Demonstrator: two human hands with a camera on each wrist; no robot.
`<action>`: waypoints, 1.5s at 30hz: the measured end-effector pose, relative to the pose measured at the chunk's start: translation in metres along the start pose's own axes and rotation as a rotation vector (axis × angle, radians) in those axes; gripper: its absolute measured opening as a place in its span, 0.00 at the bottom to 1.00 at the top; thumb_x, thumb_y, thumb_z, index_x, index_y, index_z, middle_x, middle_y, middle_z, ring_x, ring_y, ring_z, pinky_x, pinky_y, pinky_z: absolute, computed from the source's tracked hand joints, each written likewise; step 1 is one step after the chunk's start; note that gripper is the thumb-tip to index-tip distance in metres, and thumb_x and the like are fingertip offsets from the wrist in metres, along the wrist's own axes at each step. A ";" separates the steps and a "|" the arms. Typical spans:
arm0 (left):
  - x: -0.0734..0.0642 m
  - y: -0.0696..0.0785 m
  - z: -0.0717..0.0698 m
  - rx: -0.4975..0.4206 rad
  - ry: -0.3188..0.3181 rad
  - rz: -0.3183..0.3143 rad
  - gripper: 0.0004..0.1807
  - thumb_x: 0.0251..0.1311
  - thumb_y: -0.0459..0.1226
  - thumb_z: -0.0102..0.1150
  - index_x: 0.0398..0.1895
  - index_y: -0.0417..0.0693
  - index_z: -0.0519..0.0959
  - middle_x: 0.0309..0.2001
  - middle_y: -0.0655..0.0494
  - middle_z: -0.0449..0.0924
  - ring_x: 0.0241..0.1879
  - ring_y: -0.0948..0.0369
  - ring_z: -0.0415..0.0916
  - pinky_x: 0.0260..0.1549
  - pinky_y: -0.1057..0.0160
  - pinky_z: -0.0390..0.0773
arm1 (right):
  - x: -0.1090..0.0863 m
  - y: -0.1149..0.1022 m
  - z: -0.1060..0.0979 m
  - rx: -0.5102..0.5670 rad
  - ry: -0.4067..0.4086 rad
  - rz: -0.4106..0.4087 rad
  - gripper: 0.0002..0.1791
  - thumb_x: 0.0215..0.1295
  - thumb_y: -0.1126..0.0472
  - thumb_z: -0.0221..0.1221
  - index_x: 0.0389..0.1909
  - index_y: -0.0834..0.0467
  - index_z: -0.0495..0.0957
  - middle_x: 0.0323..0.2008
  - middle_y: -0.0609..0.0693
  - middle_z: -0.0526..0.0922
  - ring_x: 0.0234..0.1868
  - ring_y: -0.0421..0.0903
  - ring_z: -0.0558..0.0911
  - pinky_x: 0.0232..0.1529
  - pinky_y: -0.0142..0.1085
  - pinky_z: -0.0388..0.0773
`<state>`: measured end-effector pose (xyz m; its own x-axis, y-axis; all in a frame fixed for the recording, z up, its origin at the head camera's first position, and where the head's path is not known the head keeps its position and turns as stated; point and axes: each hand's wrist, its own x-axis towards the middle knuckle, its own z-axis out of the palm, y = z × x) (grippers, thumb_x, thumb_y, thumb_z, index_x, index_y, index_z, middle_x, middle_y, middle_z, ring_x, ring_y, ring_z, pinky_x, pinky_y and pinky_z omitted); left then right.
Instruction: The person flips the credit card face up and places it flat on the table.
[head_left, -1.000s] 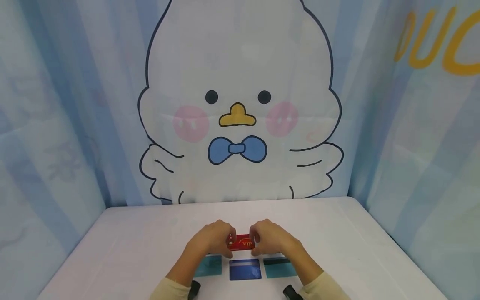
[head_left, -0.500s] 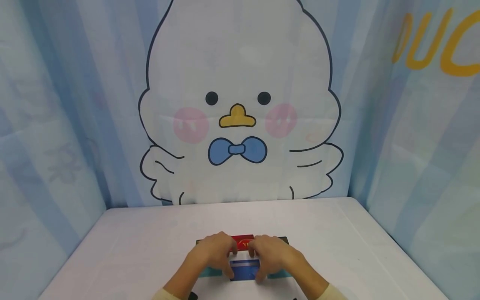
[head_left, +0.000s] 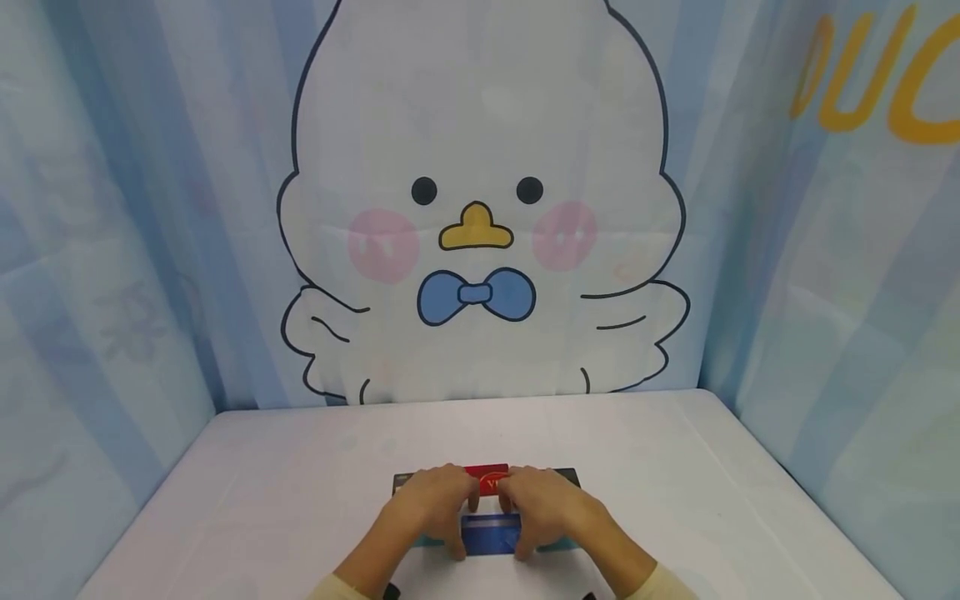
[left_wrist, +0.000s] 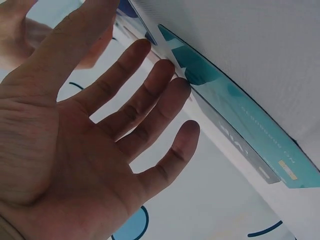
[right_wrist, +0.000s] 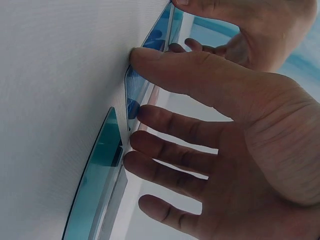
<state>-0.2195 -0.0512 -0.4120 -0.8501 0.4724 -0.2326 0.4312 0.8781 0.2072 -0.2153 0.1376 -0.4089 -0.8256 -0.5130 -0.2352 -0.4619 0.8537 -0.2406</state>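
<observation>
Both hands are over two rows of flat cards on the white table. My left hand is at the left end of a blue card, and my right hand is at its right end. In the right wrist view, the right thumb touches one edge of the blue card, the index fingertip the opposite edge. The left wrist view shows that hand's fingers spread beside a teal card; its thumb tip is out of frame. Behind lies a red VIP card, partly covered by the hands.
Dark cards flank the red one, at left a dark card and at right another dark card. A second teal card lies right of the blue one. The white table extends around, with a duck-print curtain behind.
Both hands have come back toward the person, from the ends of the red card to the ends of the blue card. Over the last half second they have barely moved.
</observation>
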 end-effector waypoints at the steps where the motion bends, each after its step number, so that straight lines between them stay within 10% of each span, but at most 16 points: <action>1: 0.000 0.000 0.000 0.013 0.003 0.002 0.21 0.39 0.46 0.88 0.37 0.57 0.87 0.36 0.63 0.82 0.35 0.64 0.75 0.45 0.53 0.84 | 0.000 0.000 0.000 -0.002 0.001 0.000 0.24 0.43 0.52 0.83 0.39 0.49 0.81 0.34 0.40 0.77 0.34 0.38 0.74 0.45 0.39 0.81; 36: -0.002 0.003 0.000 0.059 0.017 -0.014 0.25 0.38 0.49 0.88 0.36 0.56 0.82 0.32 0.64 0.79 0.36 0.63 0.74 0.62 0.36 0.76 | -0.003 -0.001 -0.004 0.022 -0.005 -0.031 0.28 0.40 0.56 0.83 0.41 0.47 0.78 0.34 0.38 0.77 0.37 0.37 0.73 0.51 0.44 0.76; 45: -0.004 -0.002 -0.009 -0.035 0.028 -0.017 0.29 0.38 0.48 0.88 0.42 0.54 0.81 0.38 0.62 0.80 0.39 0.64 0.75 0.53 0.53 0.83 | -0.004 0.007 -0.009 0.083 0.055 -0.055 0.28 0.41 0.55 0.83 0.45 0.50 0.82 0.38 0.38 0.82 0.39 0.36 0.76 0.56 0.49 0.78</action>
<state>-0.2194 -0.0557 -0.4033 -0.8655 0.4550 -0.2094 0.4067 0.8825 0.2363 -0.2185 0.1462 -0.4011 -0.8171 -0.5515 -0.1675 -0.4809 0.8125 -0.3294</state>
